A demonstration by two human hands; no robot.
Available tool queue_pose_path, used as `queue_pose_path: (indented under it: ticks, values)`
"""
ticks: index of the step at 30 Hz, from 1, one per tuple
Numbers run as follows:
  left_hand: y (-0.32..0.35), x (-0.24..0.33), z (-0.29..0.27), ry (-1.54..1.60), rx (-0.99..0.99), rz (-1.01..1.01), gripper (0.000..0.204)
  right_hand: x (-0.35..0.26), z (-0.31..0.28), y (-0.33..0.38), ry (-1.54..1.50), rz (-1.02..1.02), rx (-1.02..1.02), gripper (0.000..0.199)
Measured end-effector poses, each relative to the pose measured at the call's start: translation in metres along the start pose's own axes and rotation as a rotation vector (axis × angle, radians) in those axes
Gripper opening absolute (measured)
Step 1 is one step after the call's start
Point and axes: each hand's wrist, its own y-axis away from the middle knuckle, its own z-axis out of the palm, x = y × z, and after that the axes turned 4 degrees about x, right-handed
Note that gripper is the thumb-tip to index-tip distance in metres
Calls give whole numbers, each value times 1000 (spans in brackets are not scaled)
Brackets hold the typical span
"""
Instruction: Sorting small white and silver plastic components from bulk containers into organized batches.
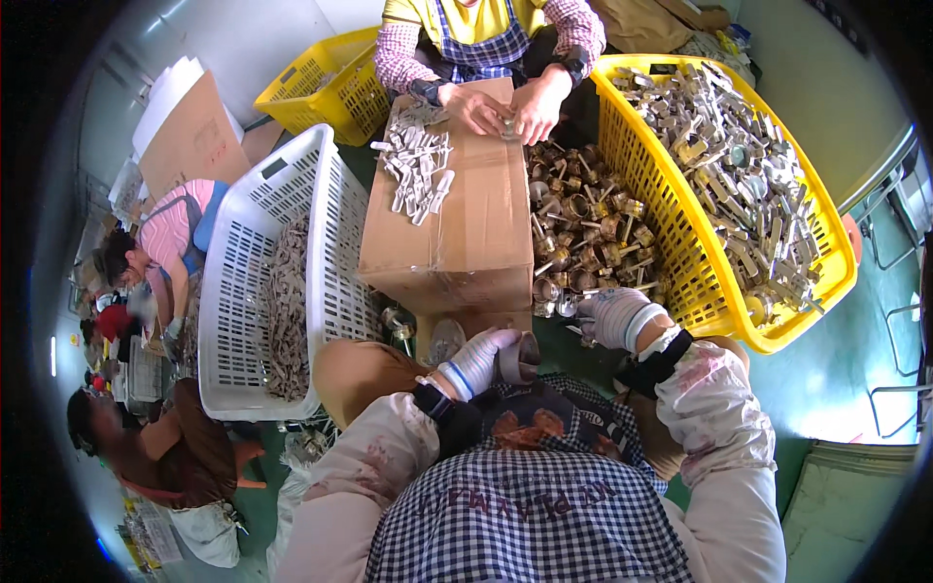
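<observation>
My left hand (476, 367), in a striped white glove, is closed around a round, hollow metal part (520, 360) above my lap. My right hand (614, 317), gloved too, is by the near edge of a heap of metal parts (583, 219) with round cups and stems. Its fingers are curled, and a bit of metal shows at the fingertips, too small to name. Between me and a co-worker stands a cardboard box (462, 219); small grey-white metal pieces (418, 167) lie on its left side. The co-worker's bare hands (505, 112) meet over a small part at its far end.
At the left a white basket (340, 209) holds many grey pieces (288, 311). A yellow basket (661, 175) full of metal handles (724, 160) stands right; another yellow basket (330, 83) is farther back. More people work at the far left. Metal frames (894, 233) stand far right.
</observation>
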Motion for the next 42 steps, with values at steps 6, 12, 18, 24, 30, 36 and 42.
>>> queue_pose_path:
  ticks: [6,12,18,24,30,36,42]
  values:
    - [3,11,6,-117,-38,-4,30,5,10,-3,53,-10,37,30]
    - [11,12,-29,-154,256,-11,32,-1,2,-1,55,-24,44,29]
    - [24,19,-9,-200,263,-25,25,-4,1,-7,55,-4,-46,30]
    - [43,44,12,-29,60,107,20,1,6,-14,66,-3,-66,30]
    - [47,39,2,-194,182,125,22,0,9,-14,79,-30,-25,32]
    - [46,44,-3,-128,240,195,24,0,11,-13,74,-14,-18,32]
    - [28,42,-17,-146,278,208,22,-6,-1,-10,66,15,-55,32]
